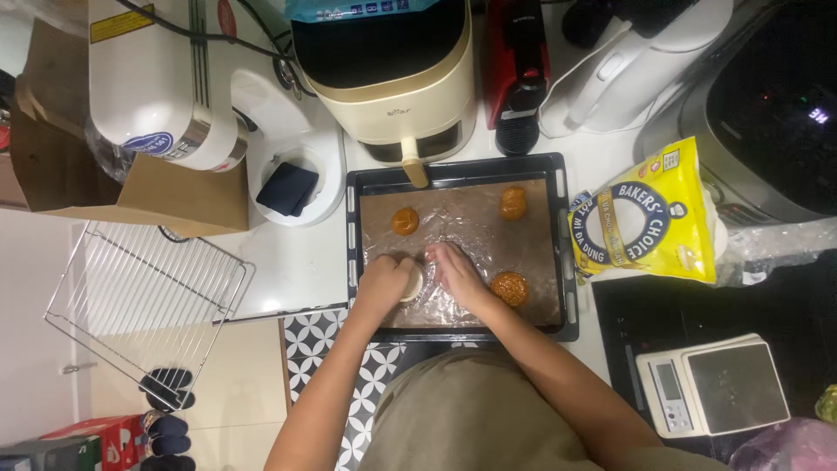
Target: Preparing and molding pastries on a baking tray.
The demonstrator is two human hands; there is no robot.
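On the foil-lined baking tray (563, 253), near its front edge, both hands are closed in around one small pale round of dough (413, 283). The left hand (384, 283) cups it from the left with fingers curled against its side, and the right hand (455, 272) presses in from the right, fingertips touching it. How tightly either hand bears on it I cannot tell from above.

Three browned cakes already sit on the same tray: one (404, 221) toward the back left, one (513, 203) at the back right, and one (509, 288) just beside the right wrist. That last one looks most at risk; a small sideways shift of the forearm could smear or dent it.

The foil (462, 231) is crumpled and loose, so a push on the dough might drag it and slide the other cakes. Pressing too hard could flatten the pale piece unevenly.

Right of the tray, a yellow flour bag (649, 218) leans close to the rim, and a knock from the elbow might tip it.
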